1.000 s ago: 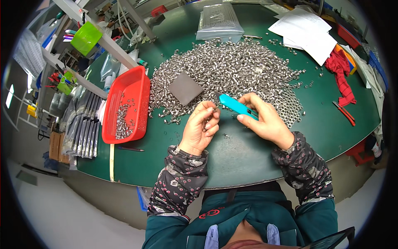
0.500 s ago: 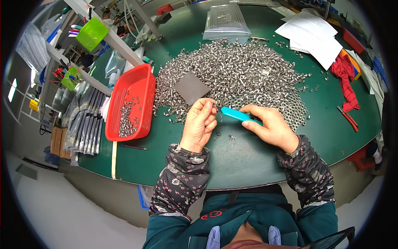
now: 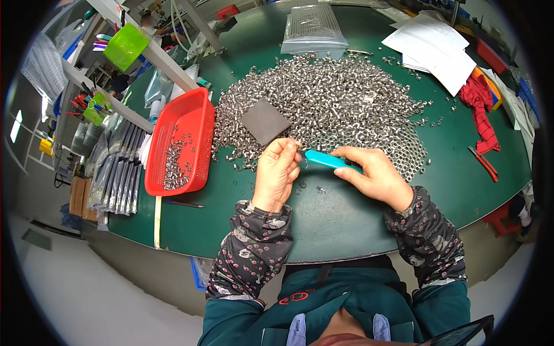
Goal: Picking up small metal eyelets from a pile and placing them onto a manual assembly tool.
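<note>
My left hand point(image 3: 276, 175) is closed, thumb and fingertips pinching a small metal ring point(image 3: 300, 148) that is mostly hidden by the fingers. In my right hand point(image 3: 375, 177) lies a teal utility knife point(image 3: 323, 159), its tip pointing left and almost meeting the ring. Whether the tip touches the ring I cannot tell. Beyond both hands spreads a large heap of small metal rings point(image 3: 340, 92). On the heap's left part rests a dark square plate point(image 3: 265, 121). A few thin metal scraps point(image 3: 321, 190) lie on the table just below the knife.
A red perforated basket point(image 3: 202, 173) with several rings inside stands left of the heap. A pen point(image 3: 186, 204) lies near it. Red-handled pliers point(image 3: 483, 164), a red cloth point(image 3: 479, 109) and white papers point(image 3: 427, 43) lie on the right; a plastic-bagged stack point(image 3: 315, 29) sits at the back.
Both hands hold nearly the same pose. The knife's tip has shifted very slightly left, along with a small shift of the whole view.
</note>
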The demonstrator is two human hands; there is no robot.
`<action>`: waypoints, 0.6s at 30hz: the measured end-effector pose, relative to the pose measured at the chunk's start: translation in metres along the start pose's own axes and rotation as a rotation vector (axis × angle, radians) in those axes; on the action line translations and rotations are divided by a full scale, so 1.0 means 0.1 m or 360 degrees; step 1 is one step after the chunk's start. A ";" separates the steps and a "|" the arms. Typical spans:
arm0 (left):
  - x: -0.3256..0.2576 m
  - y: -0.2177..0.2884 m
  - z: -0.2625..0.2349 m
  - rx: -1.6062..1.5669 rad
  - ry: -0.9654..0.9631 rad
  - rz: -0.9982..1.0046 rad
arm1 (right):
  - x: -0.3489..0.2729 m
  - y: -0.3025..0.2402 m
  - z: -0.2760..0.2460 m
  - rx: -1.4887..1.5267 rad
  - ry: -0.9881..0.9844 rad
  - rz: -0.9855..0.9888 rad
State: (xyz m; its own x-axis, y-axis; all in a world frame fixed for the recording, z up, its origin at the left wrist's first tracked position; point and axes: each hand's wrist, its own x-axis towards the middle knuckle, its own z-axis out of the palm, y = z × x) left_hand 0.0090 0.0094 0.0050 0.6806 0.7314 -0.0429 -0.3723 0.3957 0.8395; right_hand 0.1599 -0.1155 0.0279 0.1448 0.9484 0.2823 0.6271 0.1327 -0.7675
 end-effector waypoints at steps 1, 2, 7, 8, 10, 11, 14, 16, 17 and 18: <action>0.00 0.00 0.00 0.0030 0.0003 0.0012 | 0.00 0.00 0.00 -0.0057 0.0024 -0.0020; 0.00 -0.01 0.00 0.0029 0.0003 0.0010 | 0.00 0.00 0.00 -0.0115 0.0049 -0.0040; -0.02 -0.01 0.02 0.0051 0.0084 -0.0007 | 0.00 0.02 0.02 -0.0241 0.0106 -0.0114; -0.01 -0.01 0.01 0.0051 0.0084 -0.0008 | 0.00 0.01 0.02 -0.0267 0.0122 -0.0134; -0.01 -0.03 0.01 0.0046 0.0099 -0.0005 | -0.01 0.00 0.02 -0.0305 0.0113 -0.0112; -0.01 -0.03 0.00 0.0046 0.0100 -0.0006 | -0.01 0.00 0.03 -0.0344 0.0106 -0.0091; 0.00 -0.03 0.00 0.0046 0.0085 0.0002 | -0.01 0.00 0.02 -0.0424 0.0135 -0.0120; 0.00 -0.04 0.00 0.0055 0.0091 0.0009 | -0.01 0.00 0.03 -0.0452 0.0158 -0.0135; 0.00 -0.04 0.00 0.0055 0.0090 0.0009 | -0.01 -0.01 0.03 -0.0481 0.0181 -0.0150; 0.00 -0.04 -0.01 0.0063 0.0089 0.0009 | -0.01 -0.01 0.03 -0.0482 0.0181 -0.0149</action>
State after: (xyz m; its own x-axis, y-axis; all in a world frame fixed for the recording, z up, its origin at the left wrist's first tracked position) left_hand 0.0098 0.0082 0.0017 0.6419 0.7638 -0.0676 -0.3500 0.3704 0.8604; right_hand 0.1569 -0.1161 0.0267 0.1495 0.8954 0.4193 0.8381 0.1102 -0.5342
